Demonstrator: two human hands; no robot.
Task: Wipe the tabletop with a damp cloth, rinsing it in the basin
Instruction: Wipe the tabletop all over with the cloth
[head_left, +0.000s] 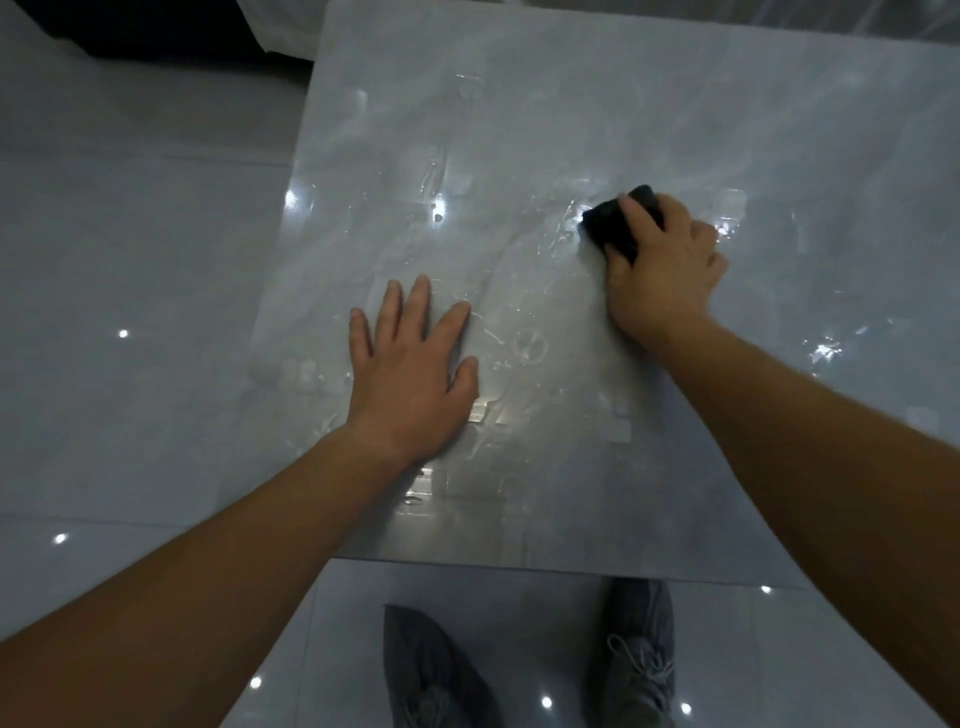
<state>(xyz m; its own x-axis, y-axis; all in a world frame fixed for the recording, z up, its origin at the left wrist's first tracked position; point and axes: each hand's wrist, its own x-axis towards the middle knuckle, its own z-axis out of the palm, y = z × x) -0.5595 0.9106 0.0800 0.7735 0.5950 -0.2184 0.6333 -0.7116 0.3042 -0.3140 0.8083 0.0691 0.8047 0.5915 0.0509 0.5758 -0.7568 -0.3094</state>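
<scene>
A glossy grey marble tabletop (571, 104) fills most of the view, with wet streaks and smears across its middle. My right hand (662, 270) presses a bunched dark cloth (613, 223) onto the table right of centre; the fingers cover most of the cloth. My left hand (410, 364) lies flat on the wet surface near the front, fingers spread, holding nothing. No basin is in view.
The table's left edge runs diagonally above a shiny grey tiled floor (130, 260). My two grey shoes (636, 660) stand just under the near edge. Dark furniture and white fabric (275, 31) sit beyond the far left corner.
</scene>
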